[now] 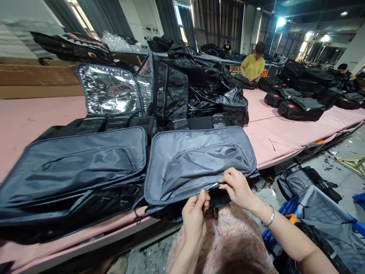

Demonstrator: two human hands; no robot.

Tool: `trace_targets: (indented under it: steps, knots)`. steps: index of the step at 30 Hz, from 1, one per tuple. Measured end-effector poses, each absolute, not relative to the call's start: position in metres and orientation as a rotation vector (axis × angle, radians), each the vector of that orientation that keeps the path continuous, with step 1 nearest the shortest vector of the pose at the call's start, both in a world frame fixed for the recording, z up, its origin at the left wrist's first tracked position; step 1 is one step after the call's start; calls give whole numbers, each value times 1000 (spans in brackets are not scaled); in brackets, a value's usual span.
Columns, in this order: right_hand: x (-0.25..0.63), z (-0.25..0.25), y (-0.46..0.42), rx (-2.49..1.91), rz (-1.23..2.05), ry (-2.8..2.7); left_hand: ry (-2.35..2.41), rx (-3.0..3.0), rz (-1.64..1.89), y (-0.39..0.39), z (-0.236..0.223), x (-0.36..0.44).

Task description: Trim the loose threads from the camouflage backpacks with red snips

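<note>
The fingers of our right hand (pixel 236 186) are pinched nearly closed on a slim dark piece (pixel 219 184), too small for us to name, and its pale end points leftward, slightly down, to our left hand (pixel 194 213). There our thumb and fingers are pressed together at the near edge of the lid (pixel 199 156); what, if anything, is caught between them we cannot tell. The slim piece thus lies between our two hands, its long axis running along that edge, its dark end in the right fingers, its pale end close to the left fingertips. The grey lid spreads beyond both hands, long side across us, its right end slightly farther off, and our right hand is the nearer to that end. Under it the black bag (pixel 221 199) sits at the near side of the pink worktop (pixel 265 140), with a second bag (pixel 114 199) just beside it on our left.
</note>
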State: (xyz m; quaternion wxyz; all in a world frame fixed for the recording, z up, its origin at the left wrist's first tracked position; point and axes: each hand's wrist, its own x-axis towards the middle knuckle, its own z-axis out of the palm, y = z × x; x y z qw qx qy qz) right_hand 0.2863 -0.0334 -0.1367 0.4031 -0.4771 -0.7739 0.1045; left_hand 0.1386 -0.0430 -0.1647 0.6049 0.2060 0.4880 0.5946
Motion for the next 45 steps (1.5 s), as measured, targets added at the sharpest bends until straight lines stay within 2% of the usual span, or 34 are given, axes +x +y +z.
trace_targets:
  steps: [8,13,23,45]
  knots:
    - [316,-141,-50,-1291,405,-1623,1199,432,1421,-53,-164,166]
    - [326,-148,-54,-1329,415,-1765,1153,378,1487,-47,-166,182]
    - [319,-146,-48,-1457,131,-1942,1138,438,1555,-40,-165,184]
    - [318,-129,-43,-1435,107,-2057,1090,495,1542,-42,-164,180]
